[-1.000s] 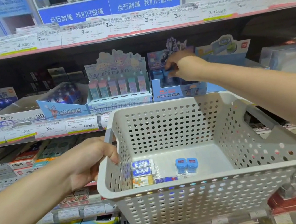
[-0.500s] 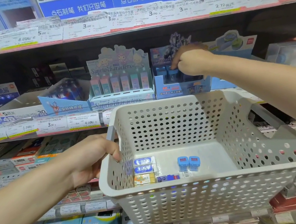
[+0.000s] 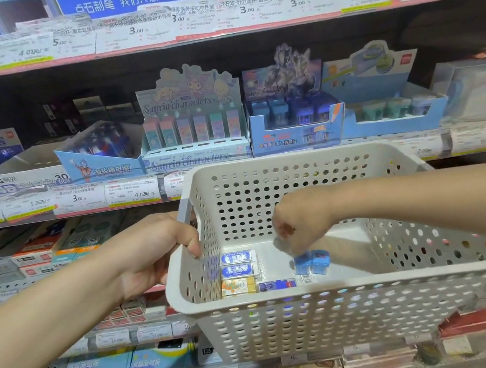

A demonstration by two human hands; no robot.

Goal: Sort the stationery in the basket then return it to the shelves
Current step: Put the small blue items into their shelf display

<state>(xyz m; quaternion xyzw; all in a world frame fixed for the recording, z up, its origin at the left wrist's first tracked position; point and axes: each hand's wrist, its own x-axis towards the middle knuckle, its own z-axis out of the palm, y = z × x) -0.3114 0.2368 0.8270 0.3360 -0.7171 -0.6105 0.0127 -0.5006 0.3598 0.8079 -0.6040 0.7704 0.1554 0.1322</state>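
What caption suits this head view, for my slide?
Left hand holds the basket; right hand reaches toward two blue sharpeners inside.

Head camera looks forward and down, close over basket (image 3: 318, 317) facing shelves (image 3: 213, 35).

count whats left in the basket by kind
Inside the basket:
blue-and-white erasers: 2
orange-and-yellow eraser: 1
dark blue flat packet: 1
small blue sharpeners: 2
white barcode label: 1
Total: 7

The right hand reaches down over the sharpeners.
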